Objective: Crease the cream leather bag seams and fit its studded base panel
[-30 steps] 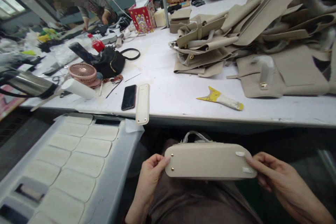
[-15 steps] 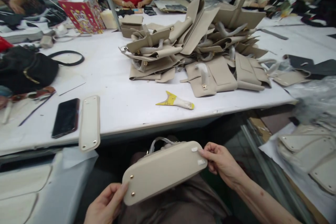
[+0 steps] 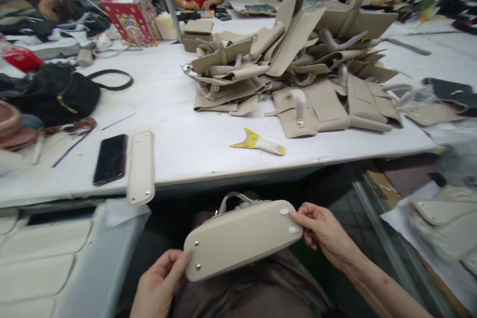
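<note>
A beige bag [image 3: 244,241] lies over my lap, its long rounded base facing up. Two gold studs show at its left end and two small white patches at its right end. My left hand [image 3: 164,276] pinches the left end between thumb and fingers. At the opposite end, my right hand [image 3: 318,231] grips the edge beside the white patches. Behind the base, a wrapped handle [image 3: 233,196] sticks up. On the table's front edge rests a separate beige base panel [image 3: 140,169] with studs, beside a black phone [image 3: 110,159].
Beige bag pieces [image 3: 298,59] are heaped on the white table [image 3: 194,151]. A yellow-and-white tool [image 3: 257,142] lies before them. A black bag [image 3: 55,92] is at left. More panels [image 3: 37,243] sit lower left and at right [image 3: 439,223]. People work across the table.
The view has shifted, so the table and its objects appear farther right. Both hands keep their hold on the bag, which looks slightly less tilted.
</note>
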`<state>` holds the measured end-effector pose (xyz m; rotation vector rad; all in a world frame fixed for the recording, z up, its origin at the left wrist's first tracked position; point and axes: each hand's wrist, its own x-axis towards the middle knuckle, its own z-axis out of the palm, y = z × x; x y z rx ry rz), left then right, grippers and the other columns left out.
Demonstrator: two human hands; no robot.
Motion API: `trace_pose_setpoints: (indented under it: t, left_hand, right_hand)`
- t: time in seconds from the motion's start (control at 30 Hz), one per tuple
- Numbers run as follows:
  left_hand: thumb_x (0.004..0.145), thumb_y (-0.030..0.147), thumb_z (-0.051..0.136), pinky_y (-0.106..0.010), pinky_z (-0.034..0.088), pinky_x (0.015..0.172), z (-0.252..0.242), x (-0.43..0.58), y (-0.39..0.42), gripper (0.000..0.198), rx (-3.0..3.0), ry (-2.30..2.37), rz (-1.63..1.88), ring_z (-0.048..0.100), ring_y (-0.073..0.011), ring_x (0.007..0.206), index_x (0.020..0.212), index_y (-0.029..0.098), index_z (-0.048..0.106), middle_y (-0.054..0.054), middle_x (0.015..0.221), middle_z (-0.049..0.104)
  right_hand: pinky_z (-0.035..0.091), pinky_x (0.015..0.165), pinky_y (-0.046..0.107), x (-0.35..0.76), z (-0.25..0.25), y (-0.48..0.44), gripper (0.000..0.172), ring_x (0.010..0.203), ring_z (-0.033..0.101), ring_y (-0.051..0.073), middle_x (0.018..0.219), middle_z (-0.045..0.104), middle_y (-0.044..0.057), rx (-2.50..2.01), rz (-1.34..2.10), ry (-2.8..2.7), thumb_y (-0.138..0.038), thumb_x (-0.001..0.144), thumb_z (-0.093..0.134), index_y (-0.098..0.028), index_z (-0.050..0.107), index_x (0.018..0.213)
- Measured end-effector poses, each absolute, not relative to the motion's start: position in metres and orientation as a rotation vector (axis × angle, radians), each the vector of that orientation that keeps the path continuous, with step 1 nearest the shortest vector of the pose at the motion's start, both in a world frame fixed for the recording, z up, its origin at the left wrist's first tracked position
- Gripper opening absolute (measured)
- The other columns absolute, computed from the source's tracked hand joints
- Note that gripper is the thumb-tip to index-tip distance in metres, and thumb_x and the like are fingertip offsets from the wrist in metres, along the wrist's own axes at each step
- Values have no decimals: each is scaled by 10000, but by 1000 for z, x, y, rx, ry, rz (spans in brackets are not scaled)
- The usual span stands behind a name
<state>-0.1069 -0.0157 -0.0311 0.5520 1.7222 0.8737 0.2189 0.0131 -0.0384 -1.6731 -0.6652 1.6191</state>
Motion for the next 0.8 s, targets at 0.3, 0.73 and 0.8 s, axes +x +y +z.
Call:
trace_pose_setpoints:
  t: [0.3,0.73,0.8]
  left_hand:
    - [747,575,703,-205,220,490,-33,-116,-16,460,680,1654,843,272,-73,522,692,148,543,53,564,411]
    - [770,611,658,-201,284,527,-32,-117,-17,483,792,1713,752,349,-97,582,687,147,552,29,606,453]
    - [743,638,665,-200,292,525,-32,-117,-18,504,791,1736,733,344,-98,580,683,147,567,34,601,443]
  right_hand:
    - [312,356,196,232,-58,12,514,445,363,75,561,452,-24,-1808,1648,-615,-603,551,846,-171,582,639]
    - [294,367,185,224,-50,13,523,418,376,67,502,439,-48,-1793,1647,-677,-617,644,802,-175,522,672]
    - [277,363,180,221,-45,13,531,396,380,63,485,430,-62,-1763,1634,-720,-633,675,772,-181,494,688]
